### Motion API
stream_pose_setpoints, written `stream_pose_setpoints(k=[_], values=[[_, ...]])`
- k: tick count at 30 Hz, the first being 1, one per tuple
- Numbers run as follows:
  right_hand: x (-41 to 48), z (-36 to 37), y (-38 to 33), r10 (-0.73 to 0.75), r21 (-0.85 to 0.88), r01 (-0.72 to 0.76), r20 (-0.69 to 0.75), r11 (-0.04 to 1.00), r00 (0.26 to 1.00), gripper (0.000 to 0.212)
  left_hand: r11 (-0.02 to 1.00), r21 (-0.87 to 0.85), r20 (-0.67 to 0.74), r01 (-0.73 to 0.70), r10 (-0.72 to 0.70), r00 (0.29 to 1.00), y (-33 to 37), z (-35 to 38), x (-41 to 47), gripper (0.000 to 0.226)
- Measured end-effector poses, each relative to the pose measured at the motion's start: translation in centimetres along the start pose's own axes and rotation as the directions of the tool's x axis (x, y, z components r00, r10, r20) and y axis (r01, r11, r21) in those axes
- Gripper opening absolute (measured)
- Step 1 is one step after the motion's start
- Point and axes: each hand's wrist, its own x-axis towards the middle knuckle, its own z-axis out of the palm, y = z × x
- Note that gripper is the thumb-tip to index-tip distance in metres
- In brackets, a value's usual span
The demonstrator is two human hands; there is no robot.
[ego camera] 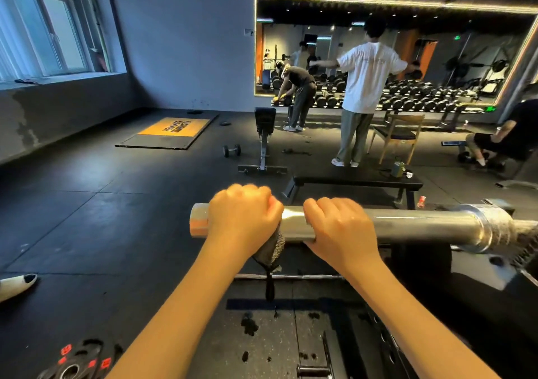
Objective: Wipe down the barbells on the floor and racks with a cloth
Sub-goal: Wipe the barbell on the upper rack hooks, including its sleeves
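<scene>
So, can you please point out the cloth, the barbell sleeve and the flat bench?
cloth [272,250]: head view, on the grey fold hanging below the left hand.
barbell sleeve [422,226]: head view, on the bare chrome tube right of the right hand.
flat bench [349,181]: head view, on the black pad's top.

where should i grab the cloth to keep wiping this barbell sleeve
Keep the cloth pinched around the sleeve under the left hand, wrapping from above. The sleeve is a smooth horizontal cylinder, so an overhand wrap slides along it. The loose tail hanging below probably needs no grip.
</scene>
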Motion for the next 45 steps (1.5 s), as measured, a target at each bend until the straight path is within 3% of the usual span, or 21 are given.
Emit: stream_pose_setpoints(k=[4, 7, 11, 13, 16, 18, 21, 22, 23, 25, 29, 32, 34, 37, 40, 42, 45], values=[[-0.3, 0.6, -0.1, 0.007, -0.032, -0.011, -0.142, 0.999, 0.99, 0.016, 0.993, -0.028, 0.066, 0.116, -0.114, 0.991, -3.7, -0.7, 0.2, 0.035], [-0.5, 0.9, -0.3, -0.009, -0.052, -0.001, -0.192, 0.999, 0.981, 0.01, 0.984, 0.07, 0.006, 0.164, -0.165, 0.986, -2.7, -0.3, 0.3, 0.033], [-0.7, 1.3, -0.6, 0.031, -0.105, -0.06, -0.257, 0.993, 0.966, 0.022, 1.0, 0.017, -0.084, -0.006, 0.008, 0.996, 1.0, 0.6, 0.0, 0.04], [-0.7, 0.7, -0.9, 0.042, -0.067, -0.056, -0.205, 0.996, 0.978, 0.031, 0.999, -0.018, -0.058, -0.04, 0.039, 0.998, -0.1, 0.5, -0.2, 0.038], [-0.6, -1.5, -0.6, 0.053, 0.047, -0.052, -0.012, 0.998, 0.999, 0.04, 0.998, -0.056, -0.042, 0.014, -0.017, 0.999, -3.0, 0.1, -0.6, 0.041], [0.6, -3.9, -0.1, 0.07, 0.118, -0.105, 0.265, 0.987, 0.962, 0.044, 0.996, -0.056, -0.04, 0.068, -0.07, 0.997, -3.8, -0.1, -0.6, 0.046], [3.7, -5.3, 2.2, 0.075, 0.08, -0.196, 0.734, 0.977, 0.675, 0.059, 0.999, -0.003, -0.112, 0.039, -0.039, 0.993, -3.2, 0.4, -0.5, 0.043], [4.6, -5.3, 2.6, 0.044, 0.091, -0.191, 0.794, 0.977, 0.606, 0.06, 0.999, 0.019, -0.128, 0.03, -0.027, 0.991, -2.7, 0.5, -0.6, 0.043], [5.2, -5.1, 2.7, 0.012, 0.117, -0.181, 0.811, 0.976, 0.585, 0.059, 0.999, 0.037, -0.123, 0.025, -0.02, 0.992, -2.1, 0.5, -0.5, 0.043], [5.6, -4.8, 2.2, -0.015, 0.145, -0.162, 0.788, 0.976, 0.616, 0.054, 0.998, 0.06, -0.104, 0.017, -0.011, 0.994, -0.5, 0.9, -0.2, 0.044], [4.0, -4.6, 1.6, 0.021, 0.077, -0.092, 0.65, 0.993, 0.76, 0.053, 0.999, 0.013, -0.081, -0.031, 0.032, 0.996, 0.8, 1.0, -0.2, 0.04], [2.3, -3.6, 1.0, -0.009, 0.012, 0.004, 0.414, 1.0, 0.91, 0.044, 0.998, -0.004, -0.028, -0.058, 0.058, 0.998, -2.0, 0.2, -0.5, 0.033], [0.9, -2.3, 0.9, -0.006, 0.009, 0.004, 0.208, 1.0, 0.978, 0.042, 1.0, 0.022, 0.005, 0.016, -0.016, 1.0, -4.3, -0.3, -0.5, 0.038], [-0.3, -0.6, 0.6, 0.012, 0.012, -0.012, 0.001, 1.0, 1.0, 0.035, 0.993, 0.031, -0.069, 0.116, -0.113, 0.991, -5.0, -0.3, -0.5, 0.048], [-0.8, 0.3, 0.4, 0.039, 0.011, -0.038, -0.1, 0.999, 0.994, 0.029, 0.994, 0.09, -0.082, 0.063, -0.056, 0.995, -2.0, 0.1, -0.2, 0.045], [-1.1, 0.6, 0.2, 0.032, -0.016, -0.035, -0.157, 0.999, 0.987, 0.028, 0.999, 0.044, -0.074, -0.002, 0.005, 0.997, -0.7, 0.4, -0.4, 0.036], [-1.4, 0.9, 0.2, 0.014, -0.077, -0.035, -0.254, 0.996, 0.967, 0.022, 0.996, -0.063, -0.073, -0.061, 0.056, 0.996, -2.1, 0.1, -0.7, 0.046]])
